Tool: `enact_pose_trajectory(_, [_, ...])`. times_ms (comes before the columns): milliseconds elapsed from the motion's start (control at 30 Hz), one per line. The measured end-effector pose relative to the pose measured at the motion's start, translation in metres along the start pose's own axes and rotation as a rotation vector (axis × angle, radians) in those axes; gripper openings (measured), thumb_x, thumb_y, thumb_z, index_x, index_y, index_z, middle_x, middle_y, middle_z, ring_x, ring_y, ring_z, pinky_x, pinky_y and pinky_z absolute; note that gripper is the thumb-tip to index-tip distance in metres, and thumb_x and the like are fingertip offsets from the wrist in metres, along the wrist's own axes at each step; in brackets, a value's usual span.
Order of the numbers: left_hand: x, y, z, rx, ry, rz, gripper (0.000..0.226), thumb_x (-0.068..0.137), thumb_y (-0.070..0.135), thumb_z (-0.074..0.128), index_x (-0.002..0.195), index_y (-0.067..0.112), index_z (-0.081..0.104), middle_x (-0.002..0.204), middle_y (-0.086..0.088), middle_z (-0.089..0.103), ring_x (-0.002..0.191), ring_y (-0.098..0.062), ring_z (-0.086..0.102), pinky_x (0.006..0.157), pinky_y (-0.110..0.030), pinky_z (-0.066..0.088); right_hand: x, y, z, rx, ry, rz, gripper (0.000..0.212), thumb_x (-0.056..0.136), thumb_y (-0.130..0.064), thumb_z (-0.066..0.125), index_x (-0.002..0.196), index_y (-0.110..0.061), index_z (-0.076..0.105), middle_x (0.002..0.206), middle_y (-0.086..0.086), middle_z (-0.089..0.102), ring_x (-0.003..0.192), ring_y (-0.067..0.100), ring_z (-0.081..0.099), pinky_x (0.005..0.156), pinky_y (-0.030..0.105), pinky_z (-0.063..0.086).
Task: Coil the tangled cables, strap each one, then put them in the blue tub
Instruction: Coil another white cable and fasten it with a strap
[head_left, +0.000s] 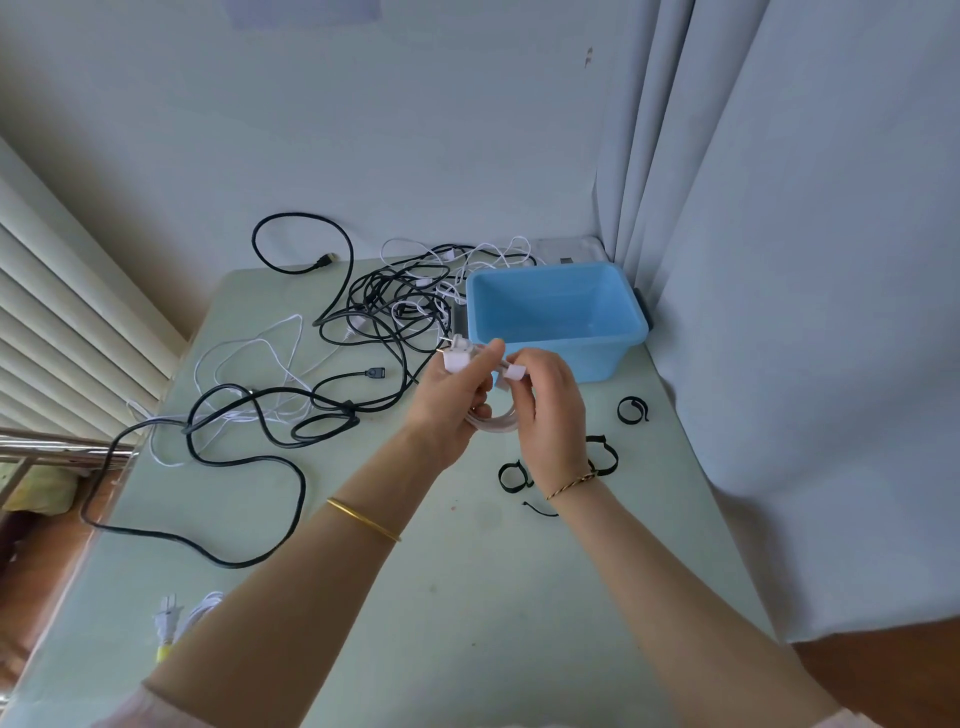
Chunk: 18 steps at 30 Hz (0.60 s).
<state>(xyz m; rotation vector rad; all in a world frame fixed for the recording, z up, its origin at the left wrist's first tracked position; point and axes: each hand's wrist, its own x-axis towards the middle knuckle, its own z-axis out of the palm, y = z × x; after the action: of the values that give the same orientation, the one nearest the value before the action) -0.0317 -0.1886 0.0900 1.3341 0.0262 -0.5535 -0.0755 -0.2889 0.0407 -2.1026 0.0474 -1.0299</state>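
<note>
My left hand (457, 400) grips a small coil of white cable (496, 421) with a white plug (458, 356) sticking up above the fingers. My right hand (550, 415) pinches the same coil at a white block end (514, 372). Both hands hover above the table in front of the blue tub (556, 317), which holds nothing. A tangle of black and white cables (395, 306) lies left of the tub. A thick black cable (249, 457) loops toward the table's left edge. Black straps (632, 409) (514, 475) (605, 454) lie on the table near my right wrist.
The pale green table (467, 597) stands against a white wall, with a grey curtain (805, 312) at the right. A white plug and cable with a yellow tag (171, 623) lies at the near left edge. Blinds (62, 312) hang on the left.
</note>
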Motion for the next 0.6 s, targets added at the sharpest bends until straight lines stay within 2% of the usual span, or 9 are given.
enact_pose_trajectory(67, [0.0, 0.001, 0.002, -0.023, 0.038, -0.012, 0.018, 0.089, 0.023, 0.065, 0.079, 0.014, 0.053, 0.062, 0.001, 0.046, 0.043, -0.006, 0.034, 0.045, -0.019, 0.03, -0.001, 0.002, 0.002, -0.033, -0.005, -0.041, 0.013, 0.092, -0.016, 0.045, 0.091, -0.006, 0.054, 0.09, 0.01, 0.062, 0.085, 0.017, 0.048, 0.077, 0.017, 0.04])
enact_pose_trajectory(200, [-0.001, 0.002, 0.004, 0.013, 0.086, -0.05, 0.012, 0.089, 0.019, 0.064, 0.084, 0.011, 0.057, 0.07, -0.004, 0.054, 0.046, -0.008, 0.037, 0.045, -0.019, 0.033, -0.004, 0.009, 0.003, -0.047, 0.024, -0.102, 0.007, 0.091, -0.012, 0.047, 0.098, -0.013, 0.047, 0.094, 0.014, 0.063, 0.09, 0.017, 0.048, 0.081, 0.018, 0.041])
enact_pose_trajectory(300, [-0.003, 0.004, 0.006, 0.044, 0.069, -0.056, 0.012, 0.091, 0.018, 0.061, 0.083, 0.011, 0.057, 0.071, -0.005, 0.056, 0.049, -0.008, 0.042, 0.047, -0.021, 0.034, -0.006, 0.011, 0.003, -0.056, 0.042, -0.124, 0.012, 0.089, -0.007, 0.048, 0.1, -0.012, 0.047, 0.096, 0.016, 0.063, 0.092, 0.019, 0.049, 0.082, 0.021, 0.043])
enact_pose_trajectory(433, [-0.003, 0.006, 0.006, 0.05, 0.027, -0.05, 0.012, 0.093, 0.016, 0.058, 0.082, 0.012, 0.055, 0.072, -0.007, 0.058, 0.044, -0.005, 0.046, 0.047, -0.021, 0.033, -0.005, 0.011, 0.002, -0.062, 0.05, -0.144, 0.012, 0.088, -0.006, 0.047, 0.1, -0.01, 0.048, 0.099, 0.018, 0.063, 0.096, 0.02, 0.049, 0.084, 0.023, 0.044])
enact_pose_trajectory(600, [-0.001, 0.003, 0.006, 0.012, 0.054, -0.032, 0.011, 0.093, 0.01, 0.055, 0.082, 0.011, 0.055, 0.066, -0.003, 0.063, 0.041, -0.006, 0.041, 0.048, -0.021, 0.032, -0.004, 0.005, -0.001, 0.017, 0.058, -0.089, 0.007, 0.091, -0.01, 0.048, 0.097, -0.011, 0.048, 0.109, 0.018, 0.059, 0.106, 0.021, 0.051, 0.096, 0.014, 0.038])
